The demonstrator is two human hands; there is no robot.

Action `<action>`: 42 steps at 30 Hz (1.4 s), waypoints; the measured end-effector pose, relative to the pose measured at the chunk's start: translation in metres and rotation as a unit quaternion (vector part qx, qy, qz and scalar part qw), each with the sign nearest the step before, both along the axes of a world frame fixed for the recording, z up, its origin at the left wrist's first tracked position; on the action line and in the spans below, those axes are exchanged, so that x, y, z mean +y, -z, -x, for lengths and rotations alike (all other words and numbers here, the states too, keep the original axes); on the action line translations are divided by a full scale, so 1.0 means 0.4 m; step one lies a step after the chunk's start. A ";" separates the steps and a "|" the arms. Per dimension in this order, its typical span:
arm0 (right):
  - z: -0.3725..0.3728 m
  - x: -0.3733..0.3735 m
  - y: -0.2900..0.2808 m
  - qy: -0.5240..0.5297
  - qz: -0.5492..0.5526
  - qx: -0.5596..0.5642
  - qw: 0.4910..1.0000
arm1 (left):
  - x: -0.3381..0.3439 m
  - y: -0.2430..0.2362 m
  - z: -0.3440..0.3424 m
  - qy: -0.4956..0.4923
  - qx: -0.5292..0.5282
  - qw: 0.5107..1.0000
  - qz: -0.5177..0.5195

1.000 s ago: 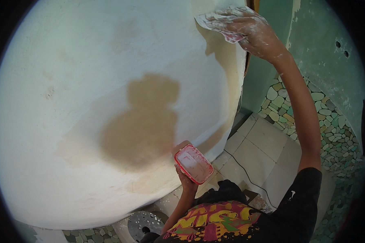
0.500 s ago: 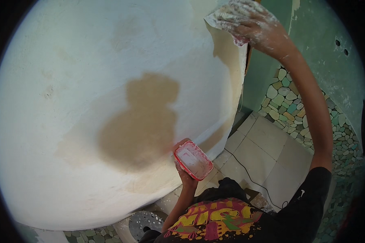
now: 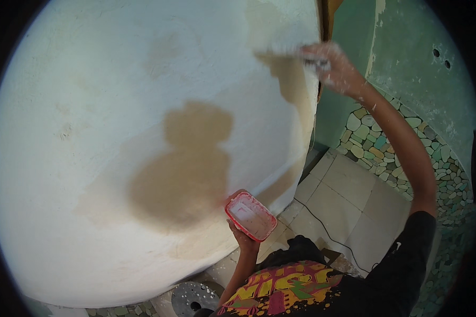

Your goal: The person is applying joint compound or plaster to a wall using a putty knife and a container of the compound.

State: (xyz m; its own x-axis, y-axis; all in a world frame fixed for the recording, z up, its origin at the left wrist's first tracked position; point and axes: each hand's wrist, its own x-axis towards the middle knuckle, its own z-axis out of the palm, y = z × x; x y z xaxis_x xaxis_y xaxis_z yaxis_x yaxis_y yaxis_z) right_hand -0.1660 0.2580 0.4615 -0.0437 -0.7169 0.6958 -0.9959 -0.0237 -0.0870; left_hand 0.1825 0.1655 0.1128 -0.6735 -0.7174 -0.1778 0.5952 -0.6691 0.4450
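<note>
My left hand (image 3: 243, 239) grips a red-rimmed rectangular plastic tub (image 3: 274, 226) from below and the side. White paste is smeared over the tub's inside, and some lies at its bottom. Higher up, my right hand (image 3: 330, 66), blurred and spotted with white, is closed on a flat, white-smeared spreader (image 3: 280, 54). The spreader appears nearly edge-on close to the right edge of the white wall (image 3: 116, 95); whether it touches the surface I cannot tell. Its handle is mostly hidden by my fingers.
A green wall (image 3: 407, 47) with two dark holes rises at the right, above pebble-patterned stonework (image 3: 367, 127). Below are pale floor tiles (image 3: 344, 185), crossed by a thin dark cable (image 3: 322, 224). A grey, white-spotted round object (image 3: 188, 298) sits at the lower left, beside the wall's foot.
My right hand has moved down with the spreader, which has turned from showing its broad face to nearly edge-on. My left hand and the tub have shifted slightly downward in view.
</note>
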 end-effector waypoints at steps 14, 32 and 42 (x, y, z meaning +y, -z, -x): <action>-0.214 -0.049 0.021 -0.075 0.043 0.057 0.995 | -0.013 0.018 0.000 0.006 0.003 1.000 0.010; -0.119 -0.096 0.131 0.083 0.197 0.087 0.973 | -0.038 0.048 -0.006 0.031 0.008 0.999 0.018; -0.288 -0.179 0.151 0.089 0.218 0.073 0.969 | -0.030 0.046 0.000 0.023 -0.027 0.999 -0.026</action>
State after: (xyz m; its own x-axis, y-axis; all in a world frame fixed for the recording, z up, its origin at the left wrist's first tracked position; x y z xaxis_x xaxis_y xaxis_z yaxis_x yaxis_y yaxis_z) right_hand -0.0506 0.1865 0.4009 -0.0175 -0.3443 0.9387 -0.9886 0.1466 0.0354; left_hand 0.1823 0.1535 0.0945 -0.6938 -0.6750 -0.2511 0.5394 -0.7180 0.4399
